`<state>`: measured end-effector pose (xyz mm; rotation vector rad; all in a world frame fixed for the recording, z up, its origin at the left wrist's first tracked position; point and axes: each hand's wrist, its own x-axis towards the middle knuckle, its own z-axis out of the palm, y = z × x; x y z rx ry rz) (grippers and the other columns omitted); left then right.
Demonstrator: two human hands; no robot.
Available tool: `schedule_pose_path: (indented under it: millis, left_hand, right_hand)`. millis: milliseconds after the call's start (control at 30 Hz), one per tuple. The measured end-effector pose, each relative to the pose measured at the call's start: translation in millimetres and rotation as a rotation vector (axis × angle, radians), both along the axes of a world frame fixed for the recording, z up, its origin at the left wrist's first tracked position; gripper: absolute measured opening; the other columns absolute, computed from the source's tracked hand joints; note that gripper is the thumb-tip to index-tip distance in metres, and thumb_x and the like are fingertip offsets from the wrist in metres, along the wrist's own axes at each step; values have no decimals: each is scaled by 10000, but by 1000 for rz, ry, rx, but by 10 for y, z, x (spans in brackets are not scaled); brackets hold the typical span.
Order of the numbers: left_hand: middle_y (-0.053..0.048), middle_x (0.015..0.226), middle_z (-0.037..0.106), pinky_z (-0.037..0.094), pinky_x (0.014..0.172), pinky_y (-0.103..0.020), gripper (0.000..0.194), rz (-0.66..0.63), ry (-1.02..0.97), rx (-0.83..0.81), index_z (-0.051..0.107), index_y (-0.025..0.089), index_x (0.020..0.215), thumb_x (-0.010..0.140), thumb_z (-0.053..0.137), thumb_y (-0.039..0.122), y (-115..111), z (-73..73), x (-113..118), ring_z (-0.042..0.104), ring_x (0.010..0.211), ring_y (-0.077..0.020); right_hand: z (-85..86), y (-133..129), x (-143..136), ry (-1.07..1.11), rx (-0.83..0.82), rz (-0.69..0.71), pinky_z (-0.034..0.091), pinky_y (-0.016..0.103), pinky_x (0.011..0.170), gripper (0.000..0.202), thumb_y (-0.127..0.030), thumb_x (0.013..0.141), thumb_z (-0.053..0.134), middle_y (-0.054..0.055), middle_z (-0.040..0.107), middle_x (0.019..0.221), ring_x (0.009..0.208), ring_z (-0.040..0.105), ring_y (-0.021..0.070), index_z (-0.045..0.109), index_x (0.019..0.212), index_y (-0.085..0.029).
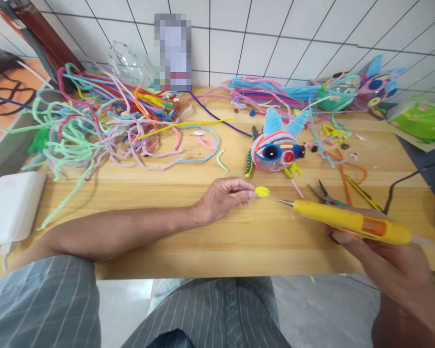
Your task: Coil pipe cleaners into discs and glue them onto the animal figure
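Note:
Between the thumb and fingers of my left hand (224,199) is a small yellow coil (261,192) that looks like wound pipe cleaner. My right hand (387,263) is wrapped round a yellow hot glue gun (329,216), its metal nozzle pointing left toward the coil, a short gap apart. Behind them stands a craft animal (277,150) with a clear round body, light-blue ears, large dark eyes and a red-and-pink nose. Pliers with green-and-yellow handles (248,164) lie partly hidden behind it. More pliers (324,194) rest beyond the glue gun.
Loose pipe cleaners (76,140) are heaped at the left, with bundles (271,92) along the tiled wall. A white power bank (12,208) lies front left. Other craft animals (339,92) and a green packet (422,120) stand back right. A yellow cutter (362,193) lies near the black cable.

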<state>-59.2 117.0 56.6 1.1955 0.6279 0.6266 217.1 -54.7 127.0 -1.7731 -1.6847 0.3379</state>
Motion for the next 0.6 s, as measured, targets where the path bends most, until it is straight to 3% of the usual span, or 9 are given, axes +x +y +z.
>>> schedule_pose_path:
  millis: [133,233,433,600]
  left_hand:
    - [-22,780,735,543,661,-249,475,-18,6,2,766,145,924,763,873,578,-12,9,0,640,657,-109]
    - [-25,785,734,532,689,-248,446,-39,20,-4,752,140,936,791,864,546,-24,20,-9,663,710,-121]
    - [-125,1193,776,553,893,-283,406,-30,-129,-28,625,148,814,779,896,448,11,9,3,731,1024,-158]
    - [-101,994,793,581,747,-279,479,-113,-162,-153,595,154,814,739,928,489,69,-54,28,748,863,-160]
  right_hand:
    - [20,125,-16,-86,62,75,615,303,656,60,-316,900,726,21,764,918,758,741,206,772,870,-294]
    - [18,208,-40,-118,78,107,608,303,664,92,-341,910,712,24,754,880,750,729,204,756,861,-276]
    - [-44,238,-44,-36,20,53,563,273,568,144,-383,912,721,30,730,841,609,659,165,713,880,-243]
    - [-92,256,-33,4,-75,-29,573,329,586,294,-537,865,737,29,684,733,573,636,189,732,823,-246]
